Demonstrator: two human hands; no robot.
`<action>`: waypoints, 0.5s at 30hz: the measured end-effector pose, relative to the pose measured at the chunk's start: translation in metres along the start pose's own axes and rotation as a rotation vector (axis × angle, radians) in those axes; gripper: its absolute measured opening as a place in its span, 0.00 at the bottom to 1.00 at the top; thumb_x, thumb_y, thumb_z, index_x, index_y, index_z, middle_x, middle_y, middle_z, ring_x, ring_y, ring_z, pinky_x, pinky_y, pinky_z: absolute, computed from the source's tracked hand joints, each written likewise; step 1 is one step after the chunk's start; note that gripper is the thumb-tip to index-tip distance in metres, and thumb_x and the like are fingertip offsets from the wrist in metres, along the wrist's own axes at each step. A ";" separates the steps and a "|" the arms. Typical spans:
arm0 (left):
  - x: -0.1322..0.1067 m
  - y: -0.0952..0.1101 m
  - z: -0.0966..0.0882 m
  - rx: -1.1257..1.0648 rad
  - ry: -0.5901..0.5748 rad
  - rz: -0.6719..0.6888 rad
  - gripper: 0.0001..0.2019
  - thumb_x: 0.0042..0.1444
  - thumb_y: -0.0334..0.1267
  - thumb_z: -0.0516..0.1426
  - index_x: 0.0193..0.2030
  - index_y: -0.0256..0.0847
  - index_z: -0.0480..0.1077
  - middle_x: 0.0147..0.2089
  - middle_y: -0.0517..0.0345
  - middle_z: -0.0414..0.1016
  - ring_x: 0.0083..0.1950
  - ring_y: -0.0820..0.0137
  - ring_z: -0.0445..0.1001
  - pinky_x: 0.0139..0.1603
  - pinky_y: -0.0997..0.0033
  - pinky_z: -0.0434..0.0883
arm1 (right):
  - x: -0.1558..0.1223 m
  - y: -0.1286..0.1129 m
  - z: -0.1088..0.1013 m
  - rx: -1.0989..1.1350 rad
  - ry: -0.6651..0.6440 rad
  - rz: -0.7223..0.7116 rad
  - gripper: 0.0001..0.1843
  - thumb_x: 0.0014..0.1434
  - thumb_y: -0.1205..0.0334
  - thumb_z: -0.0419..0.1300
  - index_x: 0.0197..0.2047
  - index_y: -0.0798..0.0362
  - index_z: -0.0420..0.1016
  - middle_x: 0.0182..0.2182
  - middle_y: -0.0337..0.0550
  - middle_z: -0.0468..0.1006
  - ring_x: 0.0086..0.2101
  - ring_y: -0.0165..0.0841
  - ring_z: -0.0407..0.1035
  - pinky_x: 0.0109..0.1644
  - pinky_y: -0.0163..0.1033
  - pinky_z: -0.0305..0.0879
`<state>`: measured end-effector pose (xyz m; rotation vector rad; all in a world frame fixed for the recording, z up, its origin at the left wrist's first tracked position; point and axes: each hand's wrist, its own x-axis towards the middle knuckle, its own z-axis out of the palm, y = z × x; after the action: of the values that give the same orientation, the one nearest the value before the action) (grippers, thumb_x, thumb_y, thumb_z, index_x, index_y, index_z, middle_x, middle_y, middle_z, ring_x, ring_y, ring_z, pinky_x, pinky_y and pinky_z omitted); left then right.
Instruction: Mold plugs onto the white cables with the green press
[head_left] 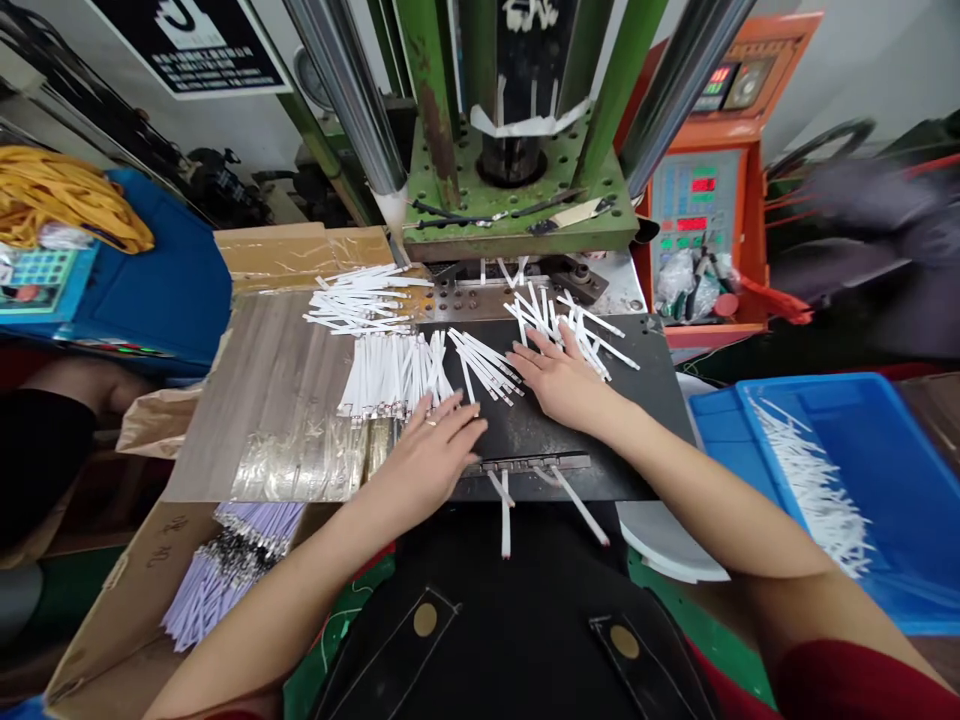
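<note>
My left hand (439,445) hovers over or rests at the near edge of a row of white strips (394,375), fingers stretched and a ring on one. My right hand (562,385) lies with fingers spread at a loose pile of white strips (536,312) on the black plate (622,440). Between the hands is a small fan of white strips (484,365). Close to the plate's front edge, a slotted metal bar (544,462) has several strips (505,520) sticking out toward me. I cannot tell whether a strip lies under either palm.
A green press (517,230) stands behind the plate. More strips (360,300) lie by a cardboard flap (300,255). Lilac strips (199,600) fill a carton at lower left. On the right are a blue bin (900,490) holding white strips and an orange control box (754,200).
</note>
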<state>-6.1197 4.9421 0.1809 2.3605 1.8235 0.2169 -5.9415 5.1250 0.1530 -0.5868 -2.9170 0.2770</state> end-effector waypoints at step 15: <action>0.111 -0.084 -0.036 0.150 -0.096 -0.139 0.27 0.62 0.26 0.47 0.69 0.30 0.60 0.73 0.37 0.58 0.75 0.47 0.52 0.72 0.37 0.51 | 0.079 0.124 -0.032 -0.001 0.116 0.277 0.31 0.58 0.75 0.49 0.65 0.67 0.66 0.63 0.65 0.69 0.63 0.53 0.62 0.66 0.62 0.60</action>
<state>-6.1786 5.0719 0.2010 2.2804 2.0117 -0.0511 -5.9626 5.2733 0.1671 -0.9741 -2.7219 0.2642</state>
